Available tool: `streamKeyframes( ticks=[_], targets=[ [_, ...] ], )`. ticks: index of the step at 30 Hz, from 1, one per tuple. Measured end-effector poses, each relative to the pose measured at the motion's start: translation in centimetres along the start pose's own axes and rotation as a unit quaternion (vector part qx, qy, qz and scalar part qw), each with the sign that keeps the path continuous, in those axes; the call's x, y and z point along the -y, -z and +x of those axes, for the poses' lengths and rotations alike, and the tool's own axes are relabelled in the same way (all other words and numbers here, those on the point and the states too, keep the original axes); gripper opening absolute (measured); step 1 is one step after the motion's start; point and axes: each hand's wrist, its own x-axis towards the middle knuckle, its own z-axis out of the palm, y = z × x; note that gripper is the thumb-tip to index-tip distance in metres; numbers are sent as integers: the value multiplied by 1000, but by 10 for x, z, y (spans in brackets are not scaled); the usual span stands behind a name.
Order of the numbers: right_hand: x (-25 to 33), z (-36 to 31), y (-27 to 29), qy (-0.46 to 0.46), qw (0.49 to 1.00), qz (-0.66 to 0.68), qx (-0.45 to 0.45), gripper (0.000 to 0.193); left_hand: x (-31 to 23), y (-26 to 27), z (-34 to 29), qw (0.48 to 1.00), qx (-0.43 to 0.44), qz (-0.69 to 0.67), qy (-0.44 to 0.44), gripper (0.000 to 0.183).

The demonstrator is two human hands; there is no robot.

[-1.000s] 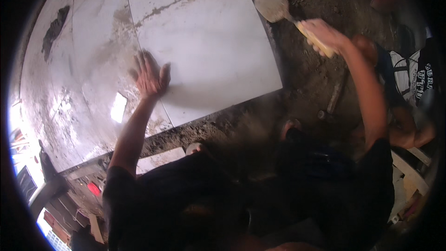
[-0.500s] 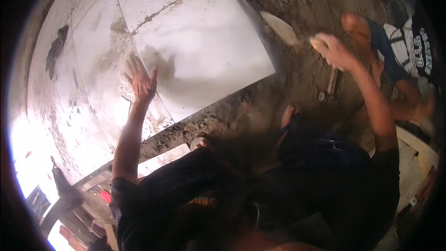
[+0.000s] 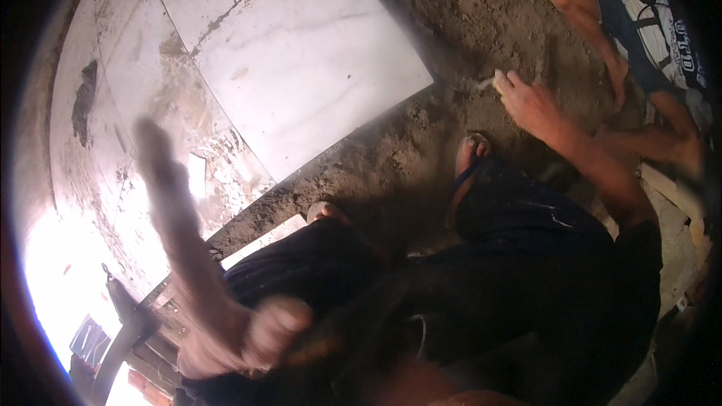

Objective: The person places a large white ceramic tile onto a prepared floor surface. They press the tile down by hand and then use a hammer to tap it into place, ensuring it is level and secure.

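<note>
My right hand [image 3: 530, 109] is closed around the pale handle of a trowel [image 3: 490, 85], over the soil just right of a tile corner. Its blade hardly shows. At lower left, close to my body, my left hand [image 3: 267, 334] is badly smeared by motion. A long blurred brownish shape [image 3: 174, 214] stretches from there up over the tiles; whether it is an arm or a held thing is unclear. Nearest the soil lies a large white floor tile [image 3: 323, 68], fairly clean. Dirt-smeared tiles [image 3: 124, 105] spread left of it.
Bare brown soil [image 3: 489, 7] borders the tiles. A person [image 3: 639, 53] crouches at the right, legs and forearm near my right arm. My feet [image 3: 472, 149] rest on the soil below the tile edge. A dark strap-like object [image 3: 128, 331] is at lower left.
My left hand has lifted off the tiles and swung back toward my body. My right hand has dropped slightly, and the trowel blade has turned mostly out of sight.
</note>
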Motion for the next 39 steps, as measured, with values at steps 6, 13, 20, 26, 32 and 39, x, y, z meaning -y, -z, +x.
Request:
streamKeyframes(
  ticks=[6,13,20,26,32,39],
  targets=[
    [-63,39,36,17,991,111,-75,58,18,-31,-3,990,139,-5,-30,103],
    [-23,201,94,-16,983,163,-80,53,10,-30,13,959,278,56,-10,96],
    [14,188,105,-50,985,167,6,33,26,-29,9,964,264,8,-19,91],
    [-14,81,59,71,992,100,-23,33,31,-27,10,959,283,14,12,98],
    [-47,21,2,123,980,56,-149,37,32,-30,18,955,296,-7,6,94],
    [-16,41,33,-273,819,472,179,47,26,-28,18,947,320,18,13,91]
  ],
)
